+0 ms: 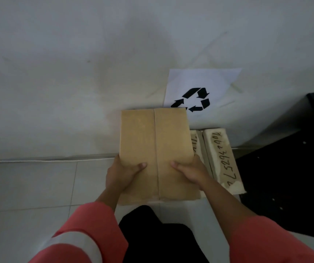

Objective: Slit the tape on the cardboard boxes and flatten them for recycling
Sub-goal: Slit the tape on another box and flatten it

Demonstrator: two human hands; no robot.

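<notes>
I grip the cardboard box [155, 152] with my left hand [123, 174] and right hand [191, 170], thumbs on top, just beside the recycling sign [199, 88].

The left hand [123, 174] grips the left edge of the tan rectangular cardboard box [155, 137], its thumb lying across the top face. The right hand [193, 171] grips the box's right edge likewise. Both forearms reach forward from coral-pink sleeves [87, 230].

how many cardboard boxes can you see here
2. A brown box is held between the left hand and right hand. A numbered box lies on the floor just right of it, partly covered by it; others may be hidden.
</notes>
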